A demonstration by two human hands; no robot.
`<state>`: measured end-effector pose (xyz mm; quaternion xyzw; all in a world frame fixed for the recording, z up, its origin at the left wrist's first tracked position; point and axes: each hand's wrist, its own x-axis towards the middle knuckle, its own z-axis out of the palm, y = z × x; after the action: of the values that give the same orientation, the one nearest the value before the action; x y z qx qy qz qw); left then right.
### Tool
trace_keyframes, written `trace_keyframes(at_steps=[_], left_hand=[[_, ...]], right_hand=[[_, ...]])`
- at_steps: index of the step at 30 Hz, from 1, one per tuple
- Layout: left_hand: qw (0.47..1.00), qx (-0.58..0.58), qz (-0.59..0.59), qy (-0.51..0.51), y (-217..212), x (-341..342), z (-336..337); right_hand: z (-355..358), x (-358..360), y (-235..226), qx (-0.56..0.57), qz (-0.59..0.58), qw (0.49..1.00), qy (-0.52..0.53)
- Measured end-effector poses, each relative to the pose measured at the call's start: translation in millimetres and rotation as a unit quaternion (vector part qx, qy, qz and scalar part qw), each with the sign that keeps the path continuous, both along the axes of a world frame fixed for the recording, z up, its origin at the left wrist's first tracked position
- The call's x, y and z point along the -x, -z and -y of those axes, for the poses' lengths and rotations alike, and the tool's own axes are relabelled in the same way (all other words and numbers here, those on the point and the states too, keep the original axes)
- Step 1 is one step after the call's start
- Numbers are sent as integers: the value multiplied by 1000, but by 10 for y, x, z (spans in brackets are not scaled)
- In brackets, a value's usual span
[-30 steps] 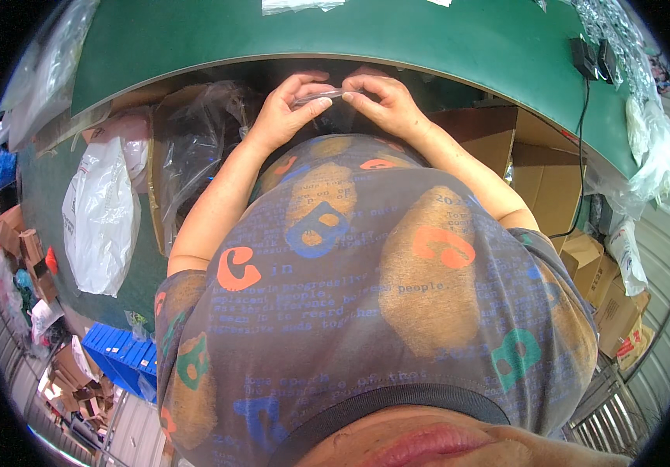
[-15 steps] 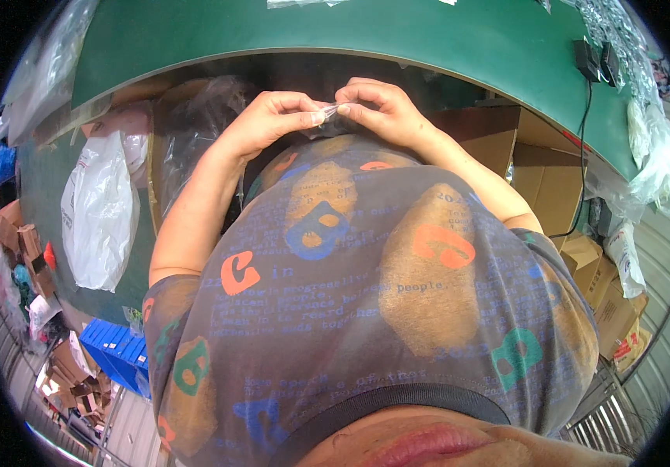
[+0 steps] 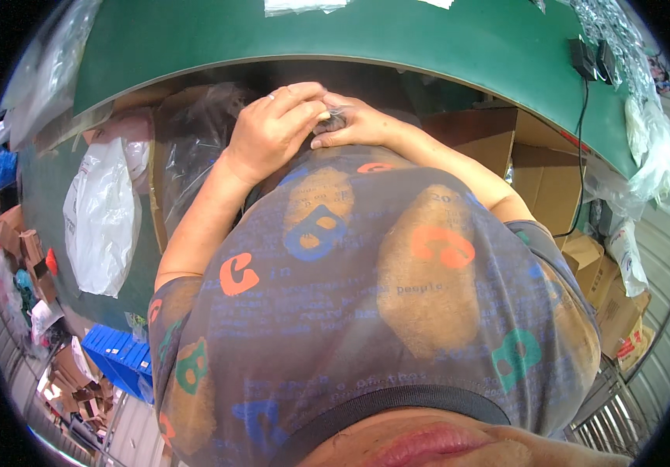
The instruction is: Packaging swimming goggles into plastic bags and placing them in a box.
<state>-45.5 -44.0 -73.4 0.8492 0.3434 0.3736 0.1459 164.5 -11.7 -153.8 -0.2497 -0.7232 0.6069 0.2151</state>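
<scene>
To the right of the hands stands an open cardboard box (image 3: 549, 177), its inside too shaded to read. To their left, a carton (image 3: 159, 214) has clear film (image 3: 202, 144) bunched at its mouth; farther left hangs a white plastic bag (image 3: 101, 222), its contents not discernible. Well behind the left hand is a blue box-like stack (image 3: 119, 356).

A small, crinkled clear plastic piece (image 3: 338, 117) sits between the two hands, just under the edge of the green table (image 3: 467, 47). The right hand (image 3: 360, 124) curls around it. The left hand (image 3: 274, 132) has its thumb against it, but its other fingertips are hidden, so I cannot tell whether it grips. The plastic's lower part is covered by the hands, and anything inside is unclear.
</scene>
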Motion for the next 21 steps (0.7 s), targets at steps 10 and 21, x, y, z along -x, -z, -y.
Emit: trace_keyframes(at_steps=[10, 21], left_hand=[[999, -15, -45, -22, -106, -11, 58], [986, 158, 37, -48, 165, -35, -2]], right_hand=[[53, 20, -13, 151, -30, 988, 2], [-16, -56, -55, 17, -44, 995, 89]])
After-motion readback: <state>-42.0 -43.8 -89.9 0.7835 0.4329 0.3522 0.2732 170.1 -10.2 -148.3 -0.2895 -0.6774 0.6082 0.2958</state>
